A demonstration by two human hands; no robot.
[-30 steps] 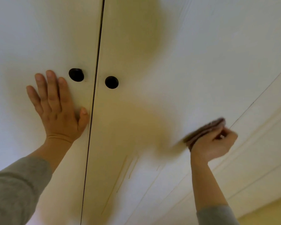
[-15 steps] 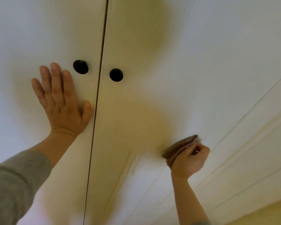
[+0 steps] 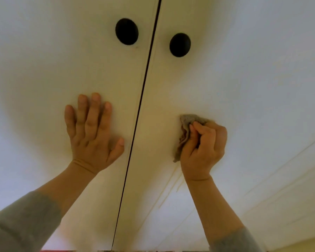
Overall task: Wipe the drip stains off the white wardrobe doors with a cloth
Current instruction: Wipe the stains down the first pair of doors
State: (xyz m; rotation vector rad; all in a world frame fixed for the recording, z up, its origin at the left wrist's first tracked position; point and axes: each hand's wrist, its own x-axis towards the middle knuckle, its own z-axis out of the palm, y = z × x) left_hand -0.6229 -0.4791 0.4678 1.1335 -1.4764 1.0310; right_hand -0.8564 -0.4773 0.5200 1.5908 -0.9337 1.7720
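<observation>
Cloth (image 3: 185, 131) mostly hidden in right hand (image 3: 203, 150), crumpled, brownish, gripped vs right door (image 3: 244, 88); faint drip stains (image 3: 169, 186) below, hard to trace; left hand (image 3: 92, 135) flat, fingers straight, on left door (image 3: 44, 70); round dark knobs (image 3: 126, 31) above.

Grey sleeves (image 3: 22, 220) end mid-forearm, leaving the left hand (image 3: 91, 135) and right hand (image 3: 202, 148) bare.

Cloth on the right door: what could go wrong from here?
1. The cloth is bunched in the right hand, so little of it may meet the right door. The drip stains just below it could smear rather than lift.
2. The left hand lies flat on the left door and might leave prints there.
</observation>
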